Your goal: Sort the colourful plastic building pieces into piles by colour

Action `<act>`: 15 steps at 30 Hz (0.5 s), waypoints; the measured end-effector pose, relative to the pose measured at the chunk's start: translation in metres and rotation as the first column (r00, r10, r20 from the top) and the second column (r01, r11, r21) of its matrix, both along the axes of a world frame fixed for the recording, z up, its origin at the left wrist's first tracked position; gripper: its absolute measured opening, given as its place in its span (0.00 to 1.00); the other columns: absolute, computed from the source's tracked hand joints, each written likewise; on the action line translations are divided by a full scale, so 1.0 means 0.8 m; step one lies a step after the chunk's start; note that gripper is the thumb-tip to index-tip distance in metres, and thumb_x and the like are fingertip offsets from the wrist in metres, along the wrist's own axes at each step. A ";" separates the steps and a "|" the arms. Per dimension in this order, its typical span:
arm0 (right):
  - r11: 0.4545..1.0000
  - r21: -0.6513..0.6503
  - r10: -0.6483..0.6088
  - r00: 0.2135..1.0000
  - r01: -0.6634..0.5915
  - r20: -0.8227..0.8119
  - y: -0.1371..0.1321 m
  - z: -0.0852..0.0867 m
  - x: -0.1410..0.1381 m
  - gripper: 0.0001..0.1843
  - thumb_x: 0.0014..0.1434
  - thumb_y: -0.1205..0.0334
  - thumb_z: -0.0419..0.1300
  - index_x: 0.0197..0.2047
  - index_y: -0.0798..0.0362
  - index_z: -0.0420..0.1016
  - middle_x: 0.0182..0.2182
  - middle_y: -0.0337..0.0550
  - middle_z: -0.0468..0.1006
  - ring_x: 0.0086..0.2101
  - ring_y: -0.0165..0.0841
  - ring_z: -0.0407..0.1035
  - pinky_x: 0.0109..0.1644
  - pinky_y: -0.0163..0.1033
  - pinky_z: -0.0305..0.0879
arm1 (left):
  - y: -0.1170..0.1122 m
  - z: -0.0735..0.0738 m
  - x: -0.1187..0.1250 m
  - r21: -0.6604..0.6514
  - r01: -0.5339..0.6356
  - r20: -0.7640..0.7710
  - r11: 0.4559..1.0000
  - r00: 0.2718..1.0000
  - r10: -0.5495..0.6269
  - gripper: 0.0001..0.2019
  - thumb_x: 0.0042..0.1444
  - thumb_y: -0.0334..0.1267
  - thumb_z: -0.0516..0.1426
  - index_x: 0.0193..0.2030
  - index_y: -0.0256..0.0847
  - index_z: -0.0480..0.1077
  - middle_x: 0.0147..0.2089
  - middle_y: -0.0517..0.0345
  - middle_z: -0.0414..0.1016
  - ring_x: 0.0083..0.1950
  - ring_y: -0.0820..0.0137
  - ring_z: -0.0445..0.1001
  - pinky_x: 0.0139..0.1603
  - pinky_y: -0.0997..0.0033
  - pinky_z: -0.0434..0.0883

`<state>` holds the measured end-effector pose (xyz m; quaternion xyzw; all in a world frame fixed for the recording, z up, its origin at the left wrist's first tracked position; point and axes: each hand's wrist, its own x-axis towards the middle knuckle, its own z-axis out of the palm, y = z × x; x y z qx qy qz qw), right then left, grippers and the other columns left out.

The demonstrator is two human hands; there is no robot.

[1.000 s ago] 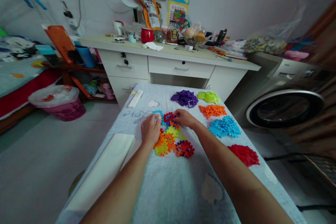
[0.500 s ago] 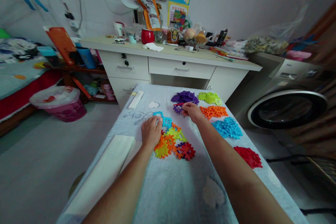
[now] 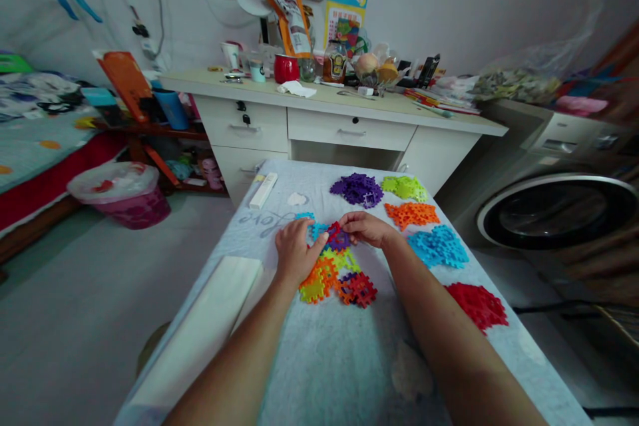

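While the right hand pinches a purple tile between thumb and fingertips, I see the left hand lying palm down and clasping nothing. Its thumb is stretched out to touch that same tile from the other side. The tile sits at the far edge of a joined patch of tiles, against the blue ones there, near the middle of the table.

My reading is that the left hand is spread over the patch to hold it flat against the cloth, so that it cannot slide while the right fingers work at its edge. The thumb looks set as a stop for the tile to bear on.

Both forearms run up from the bottom of my view and close in on one spot. The wrists are low, almost on the cloth. The right wrist bends inward and the left is nearly straight.

Loose tiles lie to the right, sorted by colour: a purple pile and a lime pile farthest off, then an orange pile, a blue pile and a red pile nearest. I judge them fanned beside the right arm to keep each colour within its reach. A white slab lies along the table's left edge, and a cluttered desk stands beyond.
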<state>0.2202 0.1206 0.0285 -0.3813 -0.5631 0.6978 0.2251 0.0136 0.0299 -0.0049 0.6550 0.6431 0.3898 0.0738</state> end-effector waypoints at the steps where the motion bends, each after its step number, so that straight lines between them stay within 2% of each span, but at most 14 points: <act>1: 1.000 -0.001 0.013 1.000 -0.013 -0.012 -0.003 0.002 -0.004 0.13 0.44 0.64 0.66 0.35 0.57 0.75 0.20 0.34 0.73 0.18 0.24 0.62 0.20 0.29 0.58 | -0.002 0.002 0.001 0.009 0.026 -0.015 1.000 1.000 -0.026 0.20 0.58 0.51 0.58 0.55 0.46 0.69 0.59 0.52 0.73 0.62 0.56 0.66 0.64 0.49 0.57; 4: 1.000 0.003 0.027 0.999 -0.027 -0.039 -0.011 0.011 -0.016 0.15 0.44 0.63 0.66 0.38 0.57 0.77 0.23 0.36 0.75 0.18 0.24 0.62 0.20 0.29 0.58 | -0.003 0.005 0.002 0.019 0.082 -0.027 0.996 0.996 -0.081 0.23 0.52 0.50 0.63 0.53 0.48 0.70 0.60 0.52 0.72 0.64 0.55 0.65 0.64 0.49 0.56; 10: 0.998 0.050 0.036 0.999 -0.038 0.037 -0.010 0.026 -0.013 0.14 0.44 0.64 0.64 0.37 0.57 0.77 0.19 0.33 0.71 0.17 0.22 0.58 0.19 0.28 0.50 | 0.003 0.003 0.002 -0.018 0.096 0.068 0.995 0.993 -0.095 0.06 0.56 0.41 0.59 0.39 0.46 0.74 0.48 0.56 0.79 0.53 0.62 0.73 0.59 0.56 0.64; 13: 0.986 0.106 -0.132 0.990 0.127 0.045 0.003 0.026 -0.007 0.12 0.43 0.64 0.63 0.34 0.55 0.74 0.16 0.29 0.66 0.15 0.22 0.56 0.17 0.28 0.48 | 0.005 0.002 0.002 -0.029 0.099 0.077 0.995 0.992 -0.096 0.05 0.57 0.39 0.58 0.37 0.46 0.75 0.47 0.56 0.80 0.52 0.63 0.74 0.58 0.56 0.65; 15: 0.931 0.154 -0.336 0.942 0.330 0.010 0.016 0.023 -0.009 0.09 0.43 0.64 0.63 0.31 0.53 0.70 0.15 0.28 0.64 0.15 0.22 0.58 0.17 0.27 0.49 | 0.005 0.002 0.002 -0.036 0.090 0.069 0.995 0.994 -0.087 0.05 0.56 0.39 0.58 0.37 0.46 0.75 0.49 0.56 0.79 0.53 0.62 0.73 0.59 0.56 0.64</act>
